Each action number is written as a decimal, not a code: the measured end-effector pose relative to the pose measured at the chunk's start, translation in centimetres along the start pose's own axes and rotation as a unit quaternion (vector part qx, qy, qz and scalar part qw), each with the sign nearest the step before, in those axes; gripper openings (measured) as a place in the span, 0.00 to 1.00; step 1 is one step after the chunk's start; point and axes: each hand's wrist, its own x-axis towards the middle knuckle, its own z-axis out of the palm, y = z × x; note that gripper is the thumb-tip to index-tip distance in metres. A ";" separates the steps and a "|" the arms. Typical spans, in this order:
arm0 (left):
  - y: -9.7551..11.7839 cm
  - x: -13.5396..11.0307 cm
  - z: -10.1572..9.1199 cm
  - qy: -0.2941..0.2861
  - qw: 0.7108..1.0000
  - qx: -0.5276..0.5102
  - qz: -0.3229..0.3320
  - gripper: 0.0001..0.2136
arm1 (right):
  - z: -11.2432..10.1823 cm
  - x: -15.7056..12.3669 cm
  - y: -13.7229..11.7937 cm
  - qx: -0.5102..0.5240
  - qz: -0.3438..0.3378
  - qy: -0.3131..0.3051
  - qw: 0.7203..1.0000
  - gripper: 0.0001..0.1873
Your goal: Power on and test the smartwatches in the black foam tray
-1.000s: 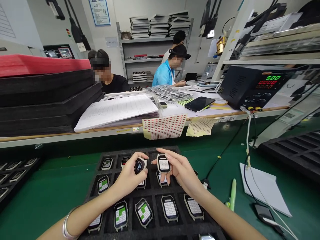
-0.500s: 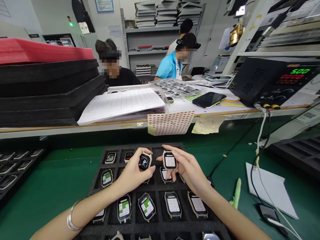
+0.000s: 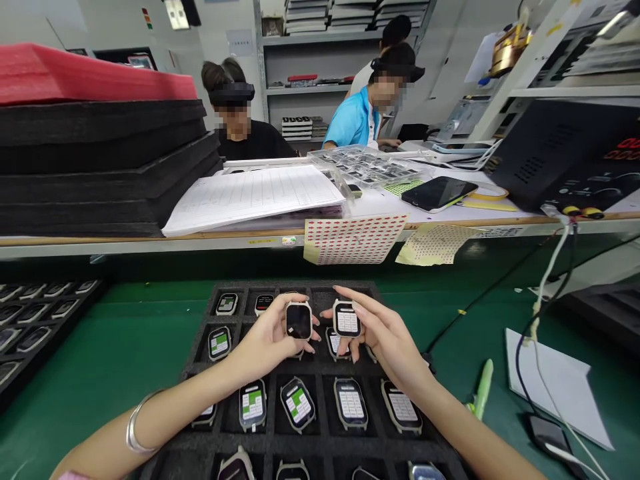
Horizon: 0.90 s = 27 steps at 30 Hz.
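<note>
"Green tabletop [image 3: 130, 347] down low, with a raised ledge [image 3: 150, 245] running across behind it. What's in the hands?"

"One watch each. The left hand [image 3: 273, 327] has a dark-screened watch [image 3: 299, 323], the right hand [image 3: 387, 330] a white-screened watch [image 3: 347, 320]. Both are up over the back rows of a black foam tray [image 3: 324, 413]."

"How do they look?"

"Squarish, with rounded corners and pale cases. One face is nearly black, with a small bright spot low down; the other has a white grid inside a dark border. They're side by side, near but apart, faces toward us."

"And the grip?"

"Left fingers and thumb are grasping the dark one by its sides. Right fingers are grasping the white one, the forefinger stretched past its top edge, other fingertips showing below."

"Edges, room to move?"

"Behind the tray's far edge, a dark green strip shows before the ledge. On the left, green runs out to a second tray [image 3: 64, 328]. On the right, more green, then a paper pad [image 3: 570, 387] beyond the right forearm [image 3: 465, 427]."
</note>
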 end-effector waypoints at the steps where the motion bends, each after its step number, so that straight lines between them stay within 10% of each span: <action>1: -0.2 0.0 0.0 -0.003 1.000 0.011 0.011 0.25 | 0.0 0.0 0.0 -0.012 -0.006 -0.003 1.000 0.24; 5: -0.8 -0.6 0.1 -0.002 0.985 0.154 0.081 0.25 | 0.0 0.0 -0.1 -0.076 -0.007 -0.071 0.995 0.16; 11: 0.1 -1.2 0.8 0.016 0.833 0.452 0.318 0.25 | -0.2 -0.2 0.0 -0.013 0.037 -0.211 0.977 0.18; 27: -0.9 -0.5 2.2 -0.008 0.824 0.449 0.346 0.29 | -0.1 -0.9 0.1 0.131 0.085 -0.276 0.949 0.26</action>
